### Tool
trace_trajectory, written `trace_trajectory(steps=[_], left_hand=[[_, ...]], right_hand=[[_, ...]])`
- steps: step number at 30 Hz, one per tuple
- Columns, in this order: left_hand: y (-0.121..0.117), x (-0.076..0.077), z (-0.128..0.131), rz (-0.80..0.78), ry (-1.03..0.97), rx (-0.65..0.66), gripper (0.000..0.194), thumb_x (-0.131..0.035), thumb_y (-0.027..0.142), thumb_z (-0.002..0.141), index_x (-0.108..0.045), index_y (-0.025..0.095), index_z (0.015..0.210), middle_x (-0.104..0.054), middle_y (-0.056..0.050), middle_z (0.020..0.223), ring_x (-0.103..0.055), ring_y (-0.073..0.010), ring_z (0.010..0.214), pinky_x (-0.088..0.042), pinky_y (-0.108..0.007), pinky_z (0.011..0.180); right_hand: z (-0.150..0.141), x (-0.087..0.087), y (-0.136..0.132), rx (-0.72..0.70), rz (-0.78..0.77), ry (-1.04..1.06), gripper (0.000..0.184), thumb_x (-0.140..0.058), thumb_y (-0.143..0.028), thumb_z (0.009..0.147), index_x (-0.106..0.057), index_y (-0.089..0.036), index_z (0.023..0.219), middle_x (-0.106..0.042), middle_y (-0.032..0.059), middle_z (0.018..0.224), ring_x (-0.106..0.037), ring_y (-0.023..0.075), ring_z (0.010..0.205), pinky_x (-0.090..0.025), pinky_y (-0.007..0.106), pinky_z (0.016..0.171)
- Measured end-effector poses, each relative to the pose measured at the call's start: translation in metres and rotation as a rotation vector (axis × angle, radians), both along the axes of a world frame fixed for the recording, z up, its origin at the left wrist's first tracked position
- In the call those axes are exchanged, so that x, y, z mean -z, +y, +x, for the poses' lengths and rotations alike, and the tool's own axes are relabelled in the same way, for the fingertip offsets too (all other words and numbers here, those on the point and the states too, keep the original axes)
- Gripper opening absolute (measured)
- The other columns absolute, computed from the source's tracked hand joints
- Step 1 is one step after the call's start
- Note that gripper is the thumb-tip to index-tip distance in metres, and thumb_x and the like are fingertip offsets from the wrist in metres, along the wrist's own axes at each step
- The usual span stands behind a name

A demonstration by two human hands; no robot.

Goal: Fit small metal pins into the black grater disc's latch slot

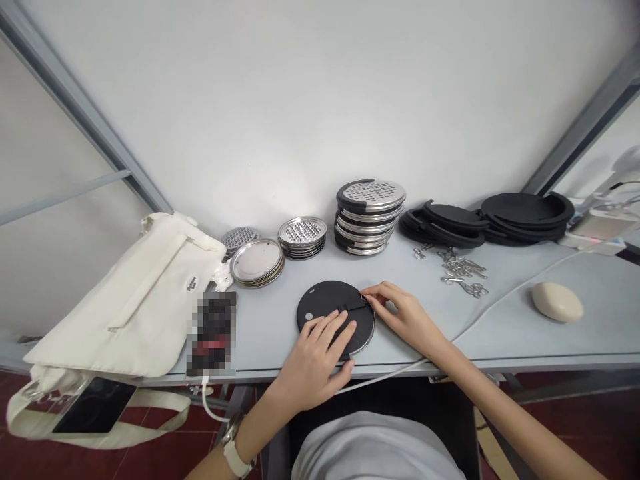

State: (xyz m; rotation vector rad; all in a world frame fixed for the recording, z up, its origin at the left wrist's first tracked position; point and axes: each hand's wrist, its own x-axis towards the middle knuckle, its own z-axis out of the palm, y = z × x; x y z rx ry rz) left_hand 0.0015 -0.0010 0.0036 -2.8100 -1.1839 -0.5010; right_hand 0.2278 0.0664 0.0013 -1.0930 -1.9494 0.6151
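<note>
The right hand point(403, 313) meets the disc point(320, 300) at its far right rim: thumb and index finger are narrowed to a pinch around a small metal clip point(363, 297). The disc is round, so it has no long axis, but a dark slit point(354, 308) runs across its top from the left fingertips out to that clip. The right fingers are the nearer to the clip. The left hand point(320, 363) lies over the near part of the disc, its fingers loosely spread and resting on the black face, its thumb at the near rim.

The disc lies flat on the grey desk point(273, 333), close to the front edge. Toward the back edge stand, from left to right, a pile of shallow lids point(257, 260), some grater plates point(303, 231), a tall stack point(370, 227) and black covers point(525, 210). Loose clips point(460, 267) lie in front of the covers. A cream, rounded object point(557, 301) sits toward the right end, and a cable point(520, 288) slants to the front edge. A white bag point(135, 300) fills the left end. Behind is a plain wall point(300, 87); below, a red floor point(165, 437).
</note>
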Motion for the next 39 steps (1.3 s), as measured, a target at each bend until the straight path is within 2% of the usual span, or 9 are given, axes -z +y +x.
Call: trace_trajectory(steps=[17, 28, 39], left_hand=[[0.0005, 0.0011, -0.0007, -0.012, 0.0, 0.006, 0.053, -0.043, 0.031, 0.096, -0.037, 0.014, 0.146, -0.033, -0.009, 0.153, -0.03, -0.0245, 0.14, -0.028, -0.042, 0.111], [0.0006, 0.0023, -0.0004, 0.003, -0.002, 0.001, 0.054, -0.044, 0.032, 0.095, -0.037, 0.015, 0.146, -0.034, -0.009, 0.152, -0.031, -0.0244, 0.139, -0.029, -0.043, 0.111], [0.0013, 0.0015, -0.0005, -0.012, -0.002, 0.005, 0.053, -0.043, 0.031, 0.096, -0.037, 0.014, 0.146, -0.033, -0.009, 0.153, -0.029, -0.0243, 0.14, -0.027, -0.043, 0.111]], right_hand=[[0.0063, 0.0049, 0.0017, -0.099, -0.016, -0.048, 0.019, -0.048, -0.025, 0.095, -0.058, -0.02, 0.109, -0.059, 0.0051, 0.086, -0.059, 0.0184, 0.077, -0.051, 0.034, 0.075], [0.0071, 0.0028, 0.0017, -0.089, -0.033, -0.08, 0.02, -0.048, -0.026, 0.095, -0.059, -0.018, 0.11, -0.06, 0.0044, 0.083, -0.06, 0.0179, 0.074, -0.05, 0.032, 0.073], [0.0069, 0.0018, 0.0013, -0.092, -0.015, -0.102, 0.019, -0.047, -0.026, 0.096, -0.059, -0.019, 0.108, -0.058, 0.0048, 0.085, -0.059, 0.0188, 0.078, -0.049, 0.033, 0.077]])
